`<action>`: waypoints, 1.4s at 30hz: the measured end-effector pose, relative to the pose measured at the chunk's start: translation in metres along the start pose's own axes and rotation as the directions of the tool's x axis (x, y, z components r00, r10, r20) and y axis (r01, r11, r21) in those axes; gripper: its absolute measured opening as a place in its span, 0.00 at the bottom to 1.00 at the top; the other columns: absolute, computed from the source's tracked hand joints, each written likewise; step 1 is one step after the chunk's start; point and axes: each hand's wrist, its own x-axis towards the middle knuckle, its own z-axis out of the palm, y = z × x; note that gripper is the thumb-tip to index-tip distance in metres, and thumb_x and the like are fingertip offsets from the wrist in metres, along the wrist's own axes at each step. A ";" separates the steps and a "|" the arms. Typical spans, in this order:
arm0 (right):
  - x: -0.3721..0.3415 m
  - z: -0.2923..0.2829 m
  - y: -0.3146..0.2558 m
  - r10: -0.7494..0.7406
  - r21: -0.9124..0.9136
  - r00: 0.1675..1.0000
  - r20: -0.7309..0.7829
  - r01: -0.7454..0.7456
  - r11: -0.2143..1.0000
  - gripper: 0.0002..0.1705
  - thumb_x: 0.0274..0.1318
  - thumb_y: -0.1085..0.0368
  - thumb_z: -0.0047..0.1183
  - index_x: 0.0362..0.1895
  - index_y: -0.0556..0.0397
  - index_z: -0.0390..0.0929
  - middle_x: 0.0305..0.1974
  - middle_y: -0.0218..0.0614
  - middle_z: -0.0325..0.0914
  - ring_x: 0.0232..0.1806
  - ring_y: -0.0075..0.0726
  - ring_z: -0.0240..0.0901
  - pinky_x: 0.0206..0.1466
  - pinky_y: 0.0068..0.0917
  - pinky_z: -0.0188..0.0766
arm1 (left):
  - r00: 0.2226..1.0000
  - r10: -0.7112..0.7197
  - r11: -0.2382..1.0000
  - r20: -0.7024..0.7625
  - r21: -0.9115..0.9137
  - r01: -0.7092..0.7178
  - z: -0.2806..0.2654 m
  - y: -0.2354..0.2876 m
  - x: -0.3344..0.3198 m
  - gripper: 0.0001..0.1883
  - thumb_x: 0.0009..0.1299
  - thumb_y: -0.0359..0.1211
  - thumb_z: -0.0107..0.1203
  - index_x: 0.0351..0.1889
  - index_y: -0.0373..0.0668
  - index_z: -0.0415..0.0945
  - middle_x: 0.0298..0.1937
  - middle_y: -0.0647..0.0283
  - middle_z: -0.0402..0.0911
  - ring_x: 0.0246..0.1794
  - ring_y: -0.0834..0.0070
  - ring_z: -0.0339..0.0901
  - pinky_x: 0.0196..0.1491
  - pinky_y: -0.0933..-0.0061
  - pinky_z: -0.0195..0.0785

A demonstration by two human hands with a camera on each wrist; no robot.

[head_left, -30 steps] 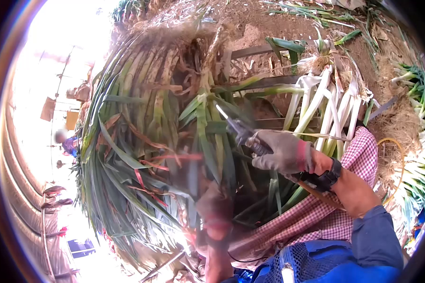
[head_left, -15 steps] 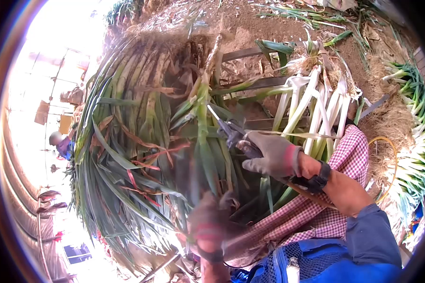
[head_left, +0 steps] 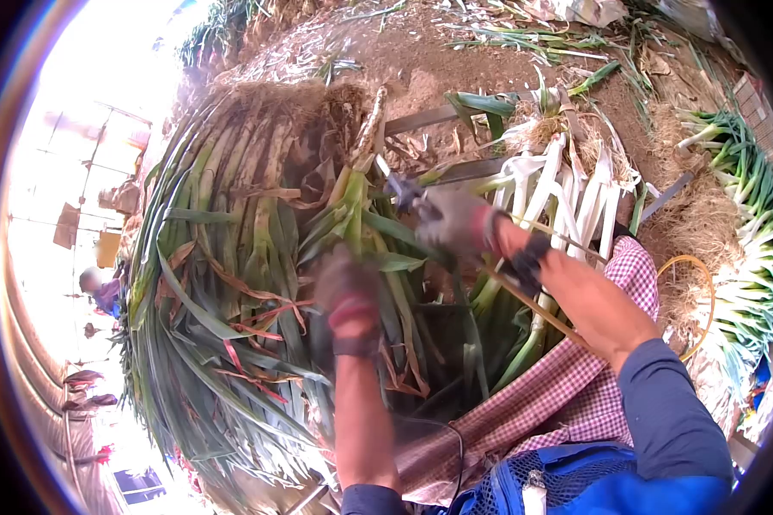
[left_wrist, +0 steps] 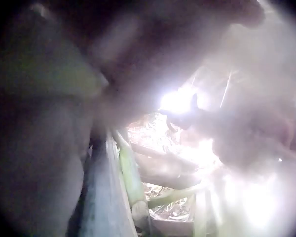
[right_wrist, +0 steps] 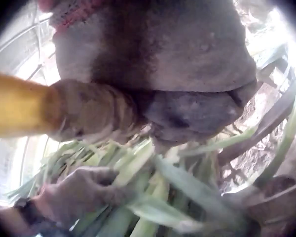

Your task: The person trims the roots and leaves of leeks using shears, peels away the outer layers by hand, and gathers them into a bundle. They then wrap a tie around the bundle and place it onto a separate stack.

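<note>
Right hand's grip (head_left: 459, 223): clenched round a black-bodied, gun-like tool (head_left: 404, 191) with slim pale metal nozzle (head_left: 382, 163). Gloved left hand (head_left: 348, 287) is at a green leek (head_left: 349, 202) with soil-brown shank (head_left: 373, 120); blurred, can't tell if it's grasping. Leek sits mid-scene, at the right edge of a big pile of soil-browned green leeks (head_left: 223, 172). Progress, my read: clean white stalks (head_left: 543, 184) at right look done, the pile and this leek look left to do. Leek's long axis runs near-far, shank far and slightly right, leaves near; nozzle points far-left
</note>
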 end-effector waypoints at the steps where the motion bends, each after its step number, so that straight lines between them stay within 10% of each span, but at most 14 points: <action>1: -0.016 0.008 0.000 -0.054 0.031 0.994 0.093 0.051 0.998 0.24 0.61 0.51 0.68 0.50 0.54 0.75 0.37 0.42 0.81 0.39 0.44 0.80 0.48 0.43 0.75 | 1.000 -0.002 1.000 0.002 -0.003 0.002 -0.003 0.001 0.000 0.26 0.69 0.51 0.69 0.56 0.42 0.82 0.50 0.46 0.88 0.52 0.46 0.86 0.54 0.48 0.79; 5: -0.042 0.036 0.004 -0.239 -0.192 0.970 0.040 0.242 0.951 0.26 0.60 0.51 0.67 0.51 0.55 0.74 0.48 0.56 0.81 0.51 0.63 0.82 0.57 0.50 0.73 | 0.990 -0.063 0.993 0.130 -0.095 0.076 -0.018 0.007 -0.003 0.24 0.70 0.52 0.67 0.55 0.45 0.83 0.50 0.48 0.89 0.53 0.46 0.86 0.55 0.48 0.78; 11: 0.015 0.013 -0.024 0.125 -0.101 0.981 -0.152 -0.141 0.985 0.25 0.60 0.52 0.62 0.53 0.58 0.81 0.44 0.58 0.86 0.48 0.60 0.85 0.54 0.50 0.78 | 0.970 -0.100 0.979 0.220 -0.154 0.136 -0.023 0.015 -0.010 0.25 0.73 0.53 0.65 0.60 0.47 0.84 0.56 0.49 0.89 0.57 0.46 0.85 0.59 0.50 0.77; 21: 0.056 0.007 -0.002 0.054 -0.039 0.939 -0.339 -0.071 0.997 0.20 0.64 0.55 0.65 0.49 0.57 0.79 0.33 0.46 0.85 0.29 0.43 0.83 0.34 0.43 0.78 | 0.941 -0.127 0.979 0.315 -0.109 0.169 -0.020 0.018 -0.006 0.27 0.73 0.56 0.63 0.59 0.46 0.85 0.56 0.47 0.89 0.58 0.44 0.84 0.60 0.49 0.76; 25: 0.079 -0.012 -0.003 0.214 -0.033 0.966 -0.143 -0.220 0.975 0.21 0.64 0.56 0.65 0.53 0.56 0.78 0.33 0.43 0.84 0.28 0.40 0.80 0.34 0.42 0.77 | 0.934 -0.148 0.973 0.326 -0.123 0.197 -0.024 0.020 -0.007 0.27 0.74 0.56 0.62 0.59 0.46 0.85 0.54 0.47 0.89 0.57 0.43 0.85 0.59 0.48 0.77; 30: 0.076 -0.003 0.020 0.037 -0.210 0.982 -0.185 -0.076 0.975 0.25 0.61 0.55 0.68 0.55 0.56 0.78 0.38 0.47 0.85 0.39 0.48 0.82 0.47 0.44 0.76 | 0.942 -0.129 0.983 0.311 -0.086 0.163 -0.018 0.020 -0.006 0.29 0.74 0.57 0.62 0.61 0.46 0.84 0.55 0.47 0.89 0.57 0.44 0.85 0.60 0.49 0.77; 42: -0.101 0.013 0.033 -0.031 -0.233 0.999 -0.033 0.023 0.972 0.36 0.59 0.47 0.70 0.63 0.55 0.74 0.45 0.59 0.86 0.49 0.65 0.85 0.54 0.52 0.78 | 0.947 0.059 0.945 0.316 -0.322 0.049 0.033 0.093 -0.085 0.19 0.73 0.50 0.61 0.46 0.44 0.85 0.41 0.47 0.89 0.43 0.46 0.88 0.45 0.46 0.81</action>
